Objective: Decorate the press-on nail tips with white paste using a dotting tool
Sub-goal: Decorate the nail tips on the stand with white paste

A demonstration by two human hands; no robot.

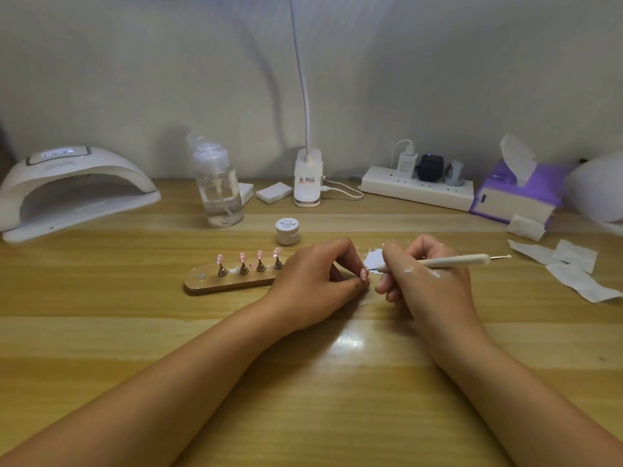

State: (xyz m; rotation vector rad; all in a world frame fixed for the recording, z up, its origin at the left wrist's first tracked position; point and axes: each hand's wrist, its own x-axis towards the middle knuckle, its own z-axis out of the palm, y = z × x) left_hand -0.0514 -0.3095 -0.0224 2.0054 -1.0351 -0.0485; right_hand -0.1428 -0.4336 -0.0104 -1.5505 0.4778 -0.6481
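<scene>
My left hand (315,279) pinches a pink press-on nail tip (364,274) between thumb and fingertips, just above the table. My right hand (426,276) grips a white dotting tool (451,261) like a pen, its near end touching the held tip. White paste smears mark the back of my right hand. A patch of white paste (375,257) lies on the table behind the tool. A wooden holder (215,283) to the left carries several pink tips on small metal stands. A small white paste jar (287,231) stands closed behind the hands.
A white nail lamp (74,188) sits far left, a clear pump bottle (220,193) beside it. A clip lamp base (307,178), power strip (416,187) and purple tissue box (519,193) line the back. Wipes (573,267) lie at the right.
</scene>
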